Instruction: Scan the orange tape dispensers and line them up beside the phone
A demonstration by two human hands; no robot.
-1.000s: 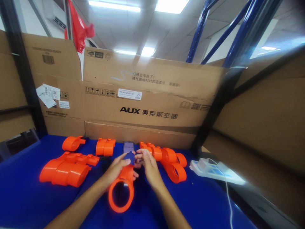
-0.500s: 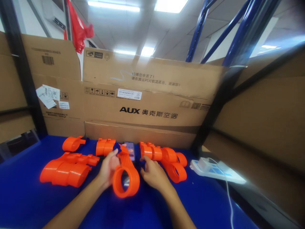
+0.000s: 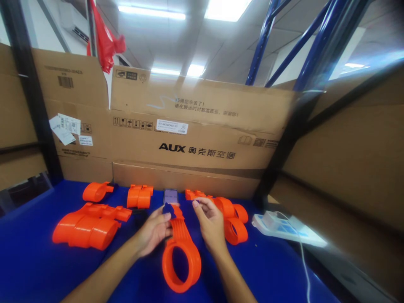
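Between thumb and fingers, my left hand [image 3: 153,233] grips an orange plastic ring with a ribbed handle [image 3: 182,236]. Its round opening hangs toward me over the blue table surface. A small dark blue piece [image 3: 169,209] sits at the handle's upper end, next to my left thumb. To the right, apart from the ring, my right hand [image 3: 211,221] is raised with thumb and index finger pinched. Something small and dark shows at those fingertips, too small to name. Behind the hands a phone [image 3: 171,196] with a lit screen stands near the cardboard.
Orange ring parts lie on the blue table [image 3: 132,277]: a large cluster [image 3: 86,229] and a single one [image 3: 96,191] at left, a pair [image 3: 139,197] behind, several [image 3: 236,231] at right. A power strip [image 3: 288,229] with a white cable lies right. A cardboard wall [image 3: 195,172] closes the back.
The ring in my left hand has moved right and toward me. My right hand has risen and turned from a downward reach near the right-hand parts into a pinch beside the handle.
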